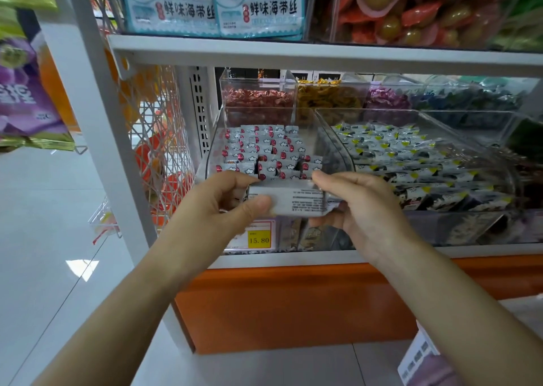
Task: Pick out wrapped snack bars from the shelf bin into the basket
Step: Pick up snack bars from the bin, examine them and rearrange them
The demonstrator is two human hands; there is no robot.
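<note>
Snack bars (293, 202): grey wrappers, printed back toward camera, apparently several pressed side by side, held level at front lip of clear shelf bin (209, 150). More bars in rows inside bin. Left hand (217, 209) grips left end, thumb across front. Right hand (364, 212) pinches right end, fingers (335, 180) curled over top. Basket not identifiable in view. Likely risk: bundle squeezed from ends only, so slick wrappers may let middle bars slip to floor or back into bin, most likely if one hand loosens before reaching basket.
</note>
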